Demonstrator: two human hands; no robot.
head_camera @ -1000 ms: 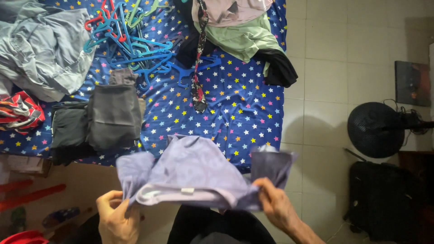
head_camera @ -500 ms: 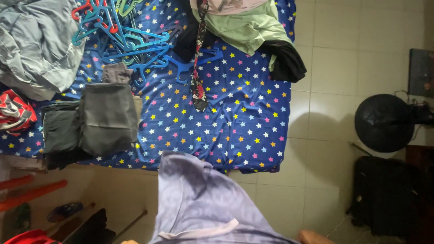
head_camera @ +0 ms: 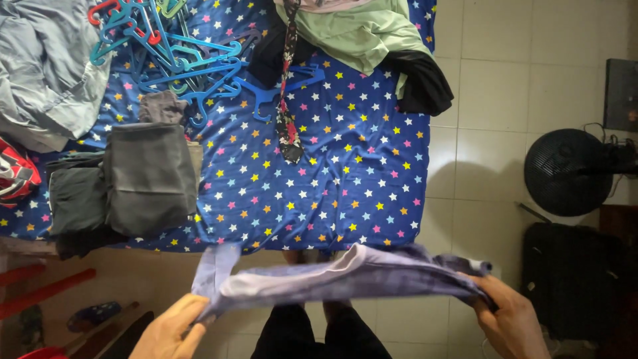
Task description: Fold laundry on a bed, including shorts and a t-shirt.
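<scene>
- Lavender shirt (head_camera: 345, 276) is hanging stretched between both hands, at six o'clock below the starry blue bedsheet (head_camera: 345, 179).
- Right hand (head_camera: 512, 319) is clenching its five o'clock end.
- Left hand (head_camera: 169, 329) is pinching its seven o'clock end; keeping the tension even would probably help a flat fold.

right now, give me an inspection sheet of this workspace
surface: bed sheet, blue with coloured stars, bare in the middle
job's things: lilac shirt, stretched flat between both hands above the floor, short of the bed edge
clutter: folded grey clothes at left; blue hangers in a heap; patterned tie; green garment on black cloth at the top; pale grey clothes top left
grippers: left hand grips the shirt's left end; right hand grips its right end
cables: thin cord on the floor beside the fan, faint
surroundings: tiled floor; black fan; black bag below it
</scene>
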